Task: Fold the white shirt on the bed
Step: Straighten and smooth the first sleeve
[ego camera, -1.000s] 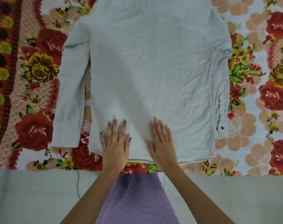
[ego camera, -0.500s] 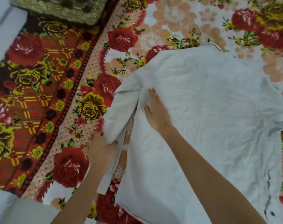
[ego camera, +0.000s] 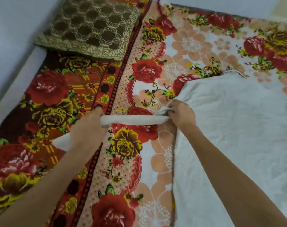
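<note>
The white shirt (ego camera: 234, 131) lies flat on the right part of the flowered bedspread (ego camera: 139, 161). Its left sleeve (ego camera: 134, 119) is pulled out sideways into a taut, bunched band between both hands. My left hand (ego camera: 88, 128) grips the sleeve near the cuff, and the cuff end sticks out below that hand. My right hand (ego camera: 180, 114) pinches the sleeve at the shoulder seam, where the cloth gathers under its fingers. Both forearms reach in from the bottom edge.
A brown lace-patterned pillow (ego camera: 88, 27) sits at the far left of the bed. A white wall or bed frame (ego camera: 12, 66) runs along the left edge. The floral bedspread stretches bare beyond the shirt's collar.
My left hand has pulled the sleeve out to the left, away from the shirt body. My right hand went from lying flat on the shirt to pinching the shoulder. The view shifted up and left.
</note>
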